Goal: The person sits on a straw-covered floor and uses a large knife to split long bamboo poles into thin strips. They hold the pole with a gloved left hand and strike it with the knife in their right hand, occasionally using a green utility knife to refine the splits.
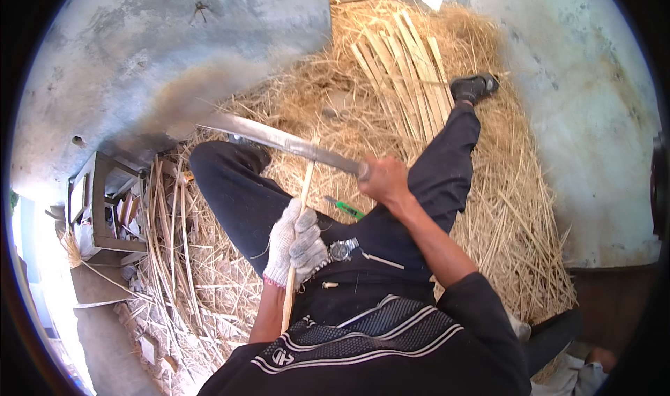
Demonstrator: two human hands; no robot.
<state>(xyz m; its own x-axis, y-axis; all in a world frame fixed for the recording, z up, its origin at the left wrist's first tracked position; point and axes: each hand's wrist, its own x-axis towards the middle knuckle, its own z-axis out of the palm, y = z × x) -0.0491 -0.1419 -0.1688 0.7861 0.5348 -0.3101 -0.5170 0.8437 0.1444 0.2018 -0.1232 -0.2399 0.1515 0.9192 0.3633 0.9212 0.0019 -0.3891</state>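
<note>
My left hand (296, 242), in a pale knitted glove, is closed around a thin bamboo strip (308, 176). The strip runs from my waist up past my knees, tilted slightly right at its far end. In my bare right hand (387, 183) is the handle of a long machete (272, 136), fingers wrapped round it. Its metal blade points to the upper left and crosses the strip near the far end; whether it cuts in there I cannot tell. Between my thighs lies a green utility knife (345, 208). A silver wristwatch (342, 250) is on my lap, beside the glove.
Split bamboo slats (412, 75) lie in a bundle near my outstretched right foot. Shavings (509, 214) cover the floor. Long strips (167, 235) lie at left, next to a cluttered wooden frame (115, 207). Grey walls (579, 117) flank me. Another person's clothing (572, 378) shows at lower right.
</note>
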